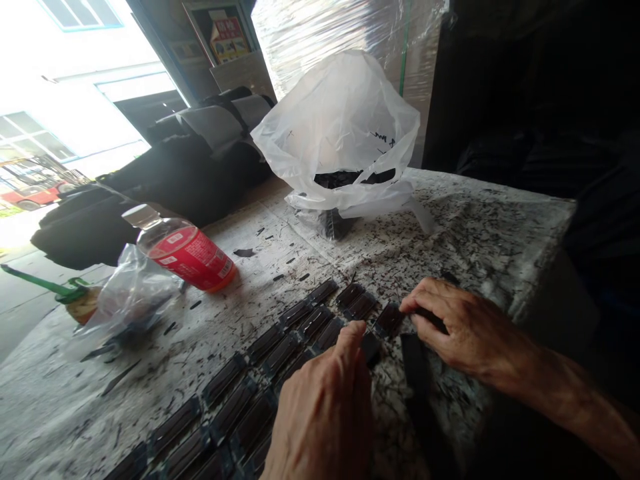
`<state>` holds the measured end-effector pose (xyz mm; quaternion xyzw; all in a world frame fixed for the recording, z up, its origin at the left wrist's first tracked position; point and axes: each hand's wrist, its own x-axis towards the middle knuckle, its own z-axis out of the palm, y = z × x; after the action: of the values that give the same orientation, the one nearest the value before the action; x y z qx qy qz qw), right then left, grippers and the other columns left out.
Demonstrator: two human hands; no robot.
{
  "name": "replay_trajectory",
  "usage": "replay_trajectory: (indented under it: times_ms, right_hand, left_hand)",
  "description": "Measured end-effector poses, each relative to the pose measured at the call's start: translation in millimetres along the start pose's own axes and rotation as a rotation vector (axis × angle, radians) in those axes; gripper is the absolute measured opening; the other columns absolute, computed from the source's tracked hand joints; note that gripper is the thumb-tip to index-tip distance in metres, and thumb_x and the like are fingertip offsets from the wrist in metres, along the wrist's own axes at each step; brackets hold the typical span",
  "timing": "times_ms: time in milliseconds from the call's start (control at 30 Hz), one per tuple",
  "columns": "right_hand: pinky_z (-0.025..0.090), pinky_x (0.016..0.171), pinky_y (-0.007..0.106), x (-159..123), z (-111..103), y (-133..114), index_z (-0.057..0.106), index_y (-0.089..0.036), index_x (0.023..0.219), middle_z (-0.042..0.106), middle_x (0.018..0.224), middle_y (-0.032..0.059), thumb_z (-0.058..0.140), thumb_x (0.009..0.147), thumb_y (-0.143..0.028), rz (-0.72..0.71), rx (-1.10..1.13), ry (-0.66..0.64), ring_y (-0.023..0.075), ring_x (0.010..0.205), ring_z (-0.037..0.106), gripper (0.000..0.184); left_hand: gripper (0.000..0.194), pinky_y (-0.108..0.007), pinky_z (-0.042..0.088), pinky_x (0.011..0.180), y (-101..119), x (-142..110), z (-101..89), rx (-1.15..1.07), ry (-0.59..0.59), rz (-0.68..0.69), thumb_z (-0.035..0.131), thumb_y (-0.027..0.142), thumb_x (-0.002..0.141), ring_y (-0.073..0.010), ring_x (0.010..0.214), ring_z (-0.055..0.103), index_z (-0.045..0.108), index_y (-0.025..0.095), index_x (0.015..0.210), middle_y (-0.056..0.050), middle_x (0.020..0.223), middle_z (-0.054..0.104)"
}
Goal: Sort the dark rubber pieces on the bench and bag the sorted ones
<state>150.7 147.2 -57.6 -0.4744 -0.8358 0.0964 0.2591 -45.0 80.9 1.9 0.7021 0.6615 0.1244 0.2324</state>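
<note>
My left hand (323, 407) is low over the rows of small dark flat pieces in clear film (283, 357), index finger forward, the other fingers curled together beneath. A plain dark piece (371, 349) shows beside its fingertips; whether they grip it is hidden. To the right, my right hand (463, 327) is closed on a short dark strip (432, 319) between thumb and fingers. Its fingertips are close to one film-edged piece (388, 320) at the end of the rows. A longer black strip (414, 367) lies on the table between my hands.
Dark scraps litter the pale table cover (500, 220). A red-labelled bottle (187, 253) stands at left, by a crumpled clear bag (135, 287) and a green-handled tool (45, 283). A translucent plastic bag (345, 127) with dark contents sits at the back. Black sheet material (175, 173) is piled beyond.
</note>
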Motion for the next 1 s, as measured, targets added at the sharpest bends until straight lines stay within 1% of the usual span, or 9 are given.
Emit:
replay_trajectory:
  times_ms: [100, 167, 300, 433, 633, 767, 867, 933, 1000]
  right_hand:
    - [0.045, 0.072, 0.032, 3, -2, -2, 0.056, -0.021, 0.079, 0.061, 0.081, 0.0013, 0.048, 0.078, -0.012, 0.023, -0.022, -0.024, 0.0182, 0.076, 0.060, 0.013]
    - [0.044, 0.067, 0.031, 2, -3, -2, 0.052, -0.022, 0.076, 0.059, 0.076, 0.0000, 0.050, 0.079, -0.014, 0.033, -0.019, -0.014, 0.0173, 0.071, 0.059, 0.009]
    - [0.042, 0.061, 0.030, -2, -7, -2, 0.050, -0.023, 0.074, 0.055, 0.075, 0.0000, 0.051, 0.083, -0.019, 0.065, 0.018, 0.078, 0.0170, 0.065, 0.057, 0.009]
    - [0.043, 0.059, 0.030, -6, -15, -12, 0.056, -0.024, 0.079, 0.059, 0.077, 0.0010, 0.051, 0.086, -0.028, 0.068, 0.147, 0.136, 0.0182, 0.064, 0.059, 0.010]
    - [0.042, 0.051, 0.024, -6, -21, -46, 0.058, -0.024, 0.074, 0.061, 0.065, -0.0035, 0.054, 0.085, -0.025, 0.042, 0.413, -0.089, 0.0130, 0.055, 0.057, 0.013]
    - [0.044, 0.054, 0.022, -4, -18, -62, 0.061, -0.024, 0.073, 0.064, 0.066, -0.0039, 0.055, 0.084, -0.022, 0.059, 0.529, -0.155, 0.0124, 0.058, 0.059, 0.013]
    - [0.047, 0.058, 0.022, -2, -16, -73, 0.065, -0.024, 0.085, 0.069, 0.077, -0.0026, 0.060, 0.079, -0.023, 0.105, 0.596, -0.183, 0.0129, 0.061, 0.061, 0.008]
    - [0.049, 0.058, 0.022, 1, -14, -80, 0.065, -0.025, 0.097, 0.070, 0.084, -0.0021, 0.065, 0.076, -0.026, 0.172, 0.660, -0.247, 0.0130, 0.062, 0.062, 0.022]
    - [0.049, 0.059, 0.020, 3, -12, -86, 0.065, -0.026, 0.098, 0.071, 0.084, -0.0033, 0.067, 0.076, -0.027, 0.214, 0.783, -0.345, 0.0127, 0.064, 0.063, 0.022]
  left_hand:
    - [0.028, -0.025, 0.035, 0.054, 4, -6, -3.7, -0.247, 0.149, -0.002, 0.041, 0.031, 0.091, -0.0132, 0.049, 0.048, 0.062, 0.027, 0.109, 0.004, 0.055, 0.053]
    - [0.023, -0.023, 0.030, 0.048, 8, -9, -5.8, -0.404, 0.201, -0.069, 0.048, 0.035, 0.089, -0.0110, 0.044, 0.039, 0.066, 0.027, 0.102, 0.007, 0.049, 0.044]
    - [0.031, -0.021, 0.027, 0.046, 10, -10, -9.2, -0.644, 0.170, -0.229, 0.049, 0.045, 0.088, -0.0100, 0.048, 0.037, 0.065, 0.023, 0.102, 0.006, 0.051, 0.045]
    - [0.034, -0.020, 0.024, 0.046, 5, -6, -9.4, -0.717, 0.179, -0.218, 0.045, 0.047, 0.091, -0.0080, 0.047, 0.031, 0.064, 0.020, 0.100, 0.007, 0.050, 0.043]
    - [0.034, -0.018, 0.023, 0.041, 1, -6, -8.9, -0.861, 0.210, -0.243, 0.046, 0.047, 0.091, -0.0068, 0.044, 0.031, 0.061, 0.020, 0.104, 0.007, 0.050, 0.045]
    - [0.030, -0.016, 0.021, 0.037, 0, -10, -13.7, -1.026, 0.246, -0.282, 0.046, 0.044, 0.090, -0.0057, 0.041, 0.029, 0.060, 0.022, 0.104, 0.007, 0.053, 0.045]
    - [0.028, -0.015, 0.021, 0.037, -1, -12, -14.7, -1.106, 0.253, -0.293, 0.047, 0.044, 0.090, -0.0049, 0.040, 0.028, 0.060, 0.023, 0.104, 0.007, 0.053, 0.044]
    - [0.028, -0.014, 0.023, 0.039, 0, -13, -13.4, -1.114, 0.259, -0.276, 0.047, 0.044, 0.091, -0.0048, 0.041, 0.028, 0.061, 0.023, 0.103, 0.007, 0.053, 0.043]
    - [0.029, -0.014, 0.027, 0.042, 1, -13, -11.2, -1.130, 0.251, -0.253, 0.047, 0.044, 0.091, -0.0047, 0.043, 0.030, 0.062, 0.022, 0.102, 0.007, 0.052, 0.042]
